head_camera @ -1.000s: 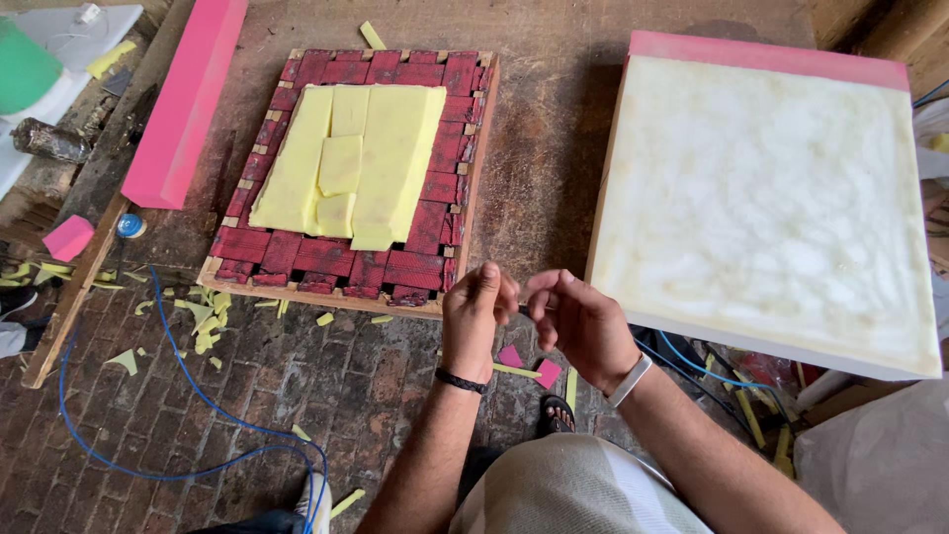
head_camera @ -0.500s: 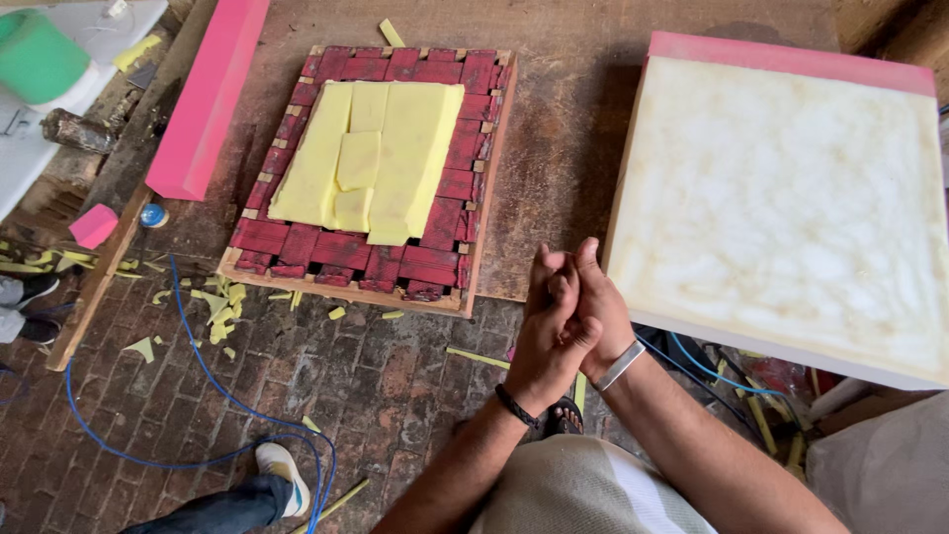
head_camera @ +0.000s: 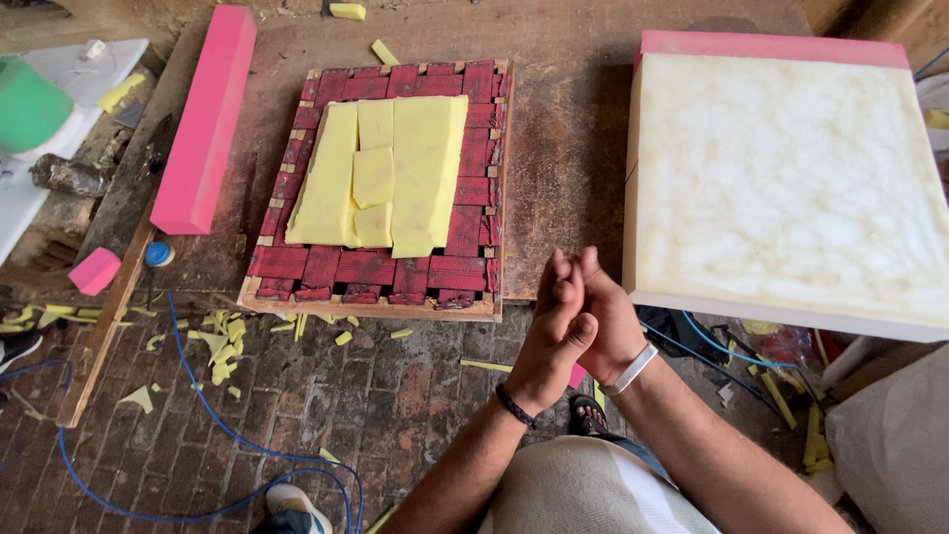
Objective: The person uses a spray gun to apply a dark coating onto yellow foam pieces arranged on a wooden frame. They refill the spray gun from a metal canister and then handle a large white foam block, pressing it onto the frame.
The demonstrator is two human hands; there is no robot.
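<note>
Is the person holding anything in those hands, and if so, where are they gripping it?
Nothing shows in either one. The left hand and right hand are pressed together, palm to palm, in front of the red webbed frame; anything tiny between them would be hidden.

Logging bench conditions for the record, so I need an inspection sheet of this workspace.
Surface: worn wooden board over a brick floor.
Job's things: red webbed frame bearing yellow foam pieces.
Clutter: yellow foam scraps, pink foam bar, small pink block.
Grips: left hand and right hand pressed together, holding nothing visible.
Cables: blue cable looping across the floor.
Surroundings: white cushion with pink edge.
</note>
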